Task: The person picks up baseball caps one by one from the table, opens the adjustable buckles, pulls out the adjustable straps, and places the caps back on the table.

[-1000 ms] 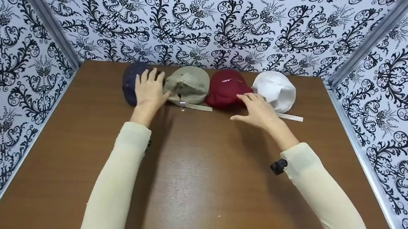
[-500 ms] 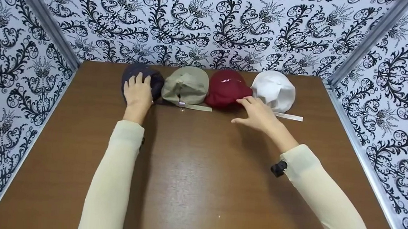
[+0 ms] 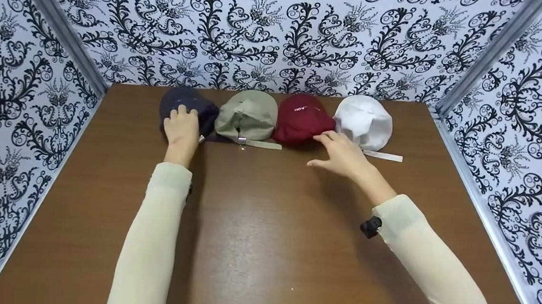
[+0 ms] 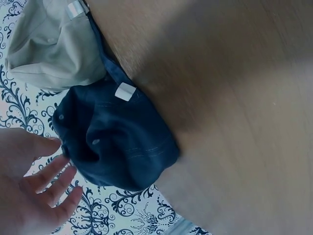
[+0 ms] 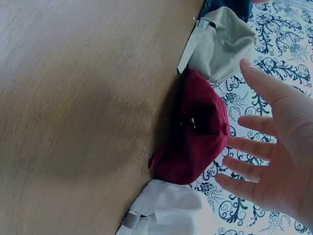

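Note:
My left hand (image 3: 181,129) is at the navy cap (image 3: 175,95), at the left end of a row. In the left wrist view, the thumb and index finger pinch the top of the navy cap (image 4: 122,132) while the other fingers stay loose. My right hand (image 3: 342,154) hovers in front of the red cap (image 3: 302,118) and the white cap (image 3: 366,118). Its fingers are spread and nothing is held, as the right wrist view shows with the red cap (image 5: 200,147) beyond the fingertips. Between the navy and red caps sits the khaki cap (image 3: 254,115).
The caps stand along the back edge of a brown table (image 3: 246,226). Patterned panels (image 3: 279,38) enclose the back and sides. The khaki cap's strap (image 3: 264,145) and the white cap's strap (image 3: 384,156) lie out on the tabletop.
My left hand has moved left from between the navy and khaki caps onto the navy cap, its fingers bending. The right hand has stayed almost still.

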Tool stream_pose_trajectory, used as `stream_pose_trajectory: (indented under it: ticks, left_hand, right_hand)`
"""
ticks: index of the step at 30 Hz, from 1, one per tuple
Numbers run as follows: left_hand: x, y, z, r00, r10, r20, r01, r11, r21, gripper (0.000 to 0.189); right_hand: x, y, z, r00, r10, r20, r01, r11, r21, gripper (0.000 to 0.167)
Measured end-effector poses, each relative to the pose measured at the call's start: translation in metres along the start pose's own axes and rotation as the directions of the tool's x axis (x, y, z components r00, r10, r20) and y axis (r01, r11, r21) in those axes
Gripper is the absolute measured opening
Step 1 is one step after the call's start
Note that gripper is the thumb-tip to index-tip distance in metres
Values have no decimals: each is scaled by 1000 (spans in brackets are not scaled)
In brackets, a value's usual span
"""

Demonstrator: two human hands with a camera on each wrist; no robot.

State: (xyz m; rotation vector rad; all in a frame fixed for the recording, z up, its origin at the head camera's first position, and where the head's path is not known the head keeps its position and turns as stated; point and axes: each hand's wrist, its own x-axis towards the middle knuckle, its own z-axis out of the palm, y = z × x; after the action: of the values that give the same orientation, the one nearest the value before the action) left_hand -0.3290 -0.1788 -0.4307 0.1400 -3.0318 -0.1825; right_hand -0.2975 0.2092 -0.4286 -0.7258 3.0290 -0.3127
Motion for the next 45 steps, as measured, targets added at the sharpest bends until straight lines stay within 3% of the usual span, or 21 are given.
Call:
stream_pose_trajectory:
  ticks: [7, 12, 28, 45]
  left_hand:
    - [-3, -8, 7, 999, 11, -52, -11, 1000, 14, 36]
    - [-6, -13, 5, 998, 51, -32, -50, 998, 42, 30]
    - [-11, -19, -42, 995, 91, -34, -93, 994, -58, 24]
    - [-30, -9, -85, 990, 140, -3, -139, 982, -126, 21]
  right_hand:
    - [-2, -2, 1, 1000, -15, 4, 15, 1000, 6, 79]
    - [-1, -5, 1, 1000, -22, 11, 22, 1000, 3, 79]
    - [3, -11, 6, 1000, -26, 6, 26, 1000, 3, 76]
    - [3, -24, 11, 999, -46, 27, 46, 999, 14, 74]
